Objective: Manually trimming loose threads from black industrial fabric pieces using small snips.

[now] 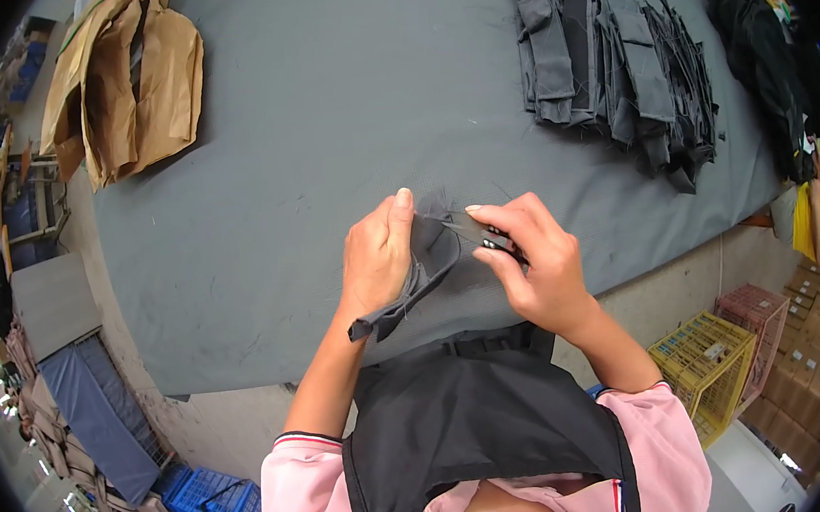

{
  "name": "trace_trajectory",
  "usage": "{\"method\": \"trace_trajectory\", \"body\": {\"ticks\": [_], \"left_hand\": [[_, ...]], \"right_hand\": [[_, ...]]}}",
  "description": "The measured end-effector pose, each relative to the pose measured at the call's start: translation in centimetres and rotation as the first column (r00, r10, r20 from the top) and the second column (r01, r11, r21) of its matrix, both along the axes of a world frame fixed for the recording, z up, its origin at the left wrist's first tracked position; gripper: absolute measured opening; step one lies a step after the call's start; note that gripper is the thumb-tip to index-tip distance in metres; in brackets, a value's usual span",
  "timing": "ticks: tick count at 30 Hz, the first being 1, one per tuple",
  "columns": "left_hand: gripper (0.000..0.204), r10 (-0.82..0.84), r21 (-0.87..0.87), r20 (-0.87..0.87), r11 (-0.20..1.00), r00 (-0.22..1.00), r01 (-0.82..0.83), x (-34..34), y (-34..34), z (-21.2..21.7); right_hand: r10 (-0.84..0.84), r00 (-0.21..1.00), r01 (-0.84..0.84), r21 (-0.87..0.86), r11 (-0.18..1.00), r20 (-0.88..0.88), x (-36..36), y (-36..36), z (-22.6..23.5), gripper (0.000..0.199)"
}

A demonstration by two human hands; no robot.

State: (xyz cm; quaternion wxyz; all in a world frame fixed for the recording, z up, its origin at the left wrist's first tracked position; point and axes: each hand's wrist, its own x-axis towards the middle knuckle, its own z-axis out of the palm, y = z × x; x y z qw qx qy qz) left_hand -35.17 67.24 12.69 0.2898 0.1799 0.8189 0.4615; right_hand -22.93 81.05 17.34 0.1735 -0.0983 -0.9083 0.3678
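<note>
My left hand (377, 249) is closed on a dark grey fabric strip (435, 259), its thumb pointing up. The strip is folded over and hangs down past my wrist, with frayed threads at its upper edge. In my right hand (539, 259) are small black thread snips (495, 243), gripped between thumb and fingers. Their thin blades point left at the frayed edge, just beside the strip. Whether the tips touch a thread is too small to tell.
On the grey cloth-covered table (318, 98), stacked dark fabric strips (598, 64) lie at the far right. An opened brown paper bag (157, 93) stands far left. Dark garments (752, 41) heap at the right edge. Yellow crate (707, 357) and blue crate (223, 511) stand below.
</note>
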Motion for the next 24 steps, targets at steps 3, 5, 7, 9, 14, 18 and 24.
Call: {"method": "trace_trajectory", "body": {"ticks": [3, 5, 7, 9, 14, 18, 24], "left_hand": [[0.038, 0.021, 0.056, 0.228, 0.998, 0.974, -0.035, -0.1, 0.5, 0.6], [0.025, -0.073, 0.341, 0.530, 0.930, 0.845, -0.134, 0.3, 1.0, 0.9], [0.044, -0.093, 0.331, 0.591, 0.934, 0.802, -0.136, 0.2, 0.4, 1.1], [0.054, 0.008, 0.445, 0.373, 0.876, 0.928, -0.187, 0.6, 0.5, 2.1], [0.069, 0.106, 0.352, 0.371, 0.903, 0.922, -0.245, 1.0, 0.1, -1.2], [0.071, 0.033, 0.231, 0.399, 0.963, 0.916, -0.135, 3.0, 0.3, -1.6], [0.072, 0.085, 0.398, 0.584, 0.837, 0.807, -0.376, 3.3, 0.0, -0.7]], "right_hand": [[0.144, 0.977, -0.009, -0.649, 0.761, 0.156, 0.4, -0.1, -1.6, 0.035], [0.095, 0.963, 0.082, -0.613, 0.786, 0.251, 0.4, -0.4, -3.8, 0.028], [0.021, 0.997, 0.010, -0.393, 0.920, 0.076, 0.4, -0.1, -3.8, 0.022], [-0.037, 0.992, 0.015, -0.185, 0.983, -0.117, -0.3, 0.0, -4.0, 0.012], [-0.047, 0.977, 0.172, -0.643, 0.746, 0.207, -0.9, -0.4, -6.0, 0.007], [-0.122, 0.974, 0.226, -0.743, 0.631, 0.192, -1.9, -0.9, -5.6, 0.009], [-0.056, 0.995, 0.080, -0.321, 0.944, 0.083, -1.5, -0.1, -2.9, 0.030]]}}
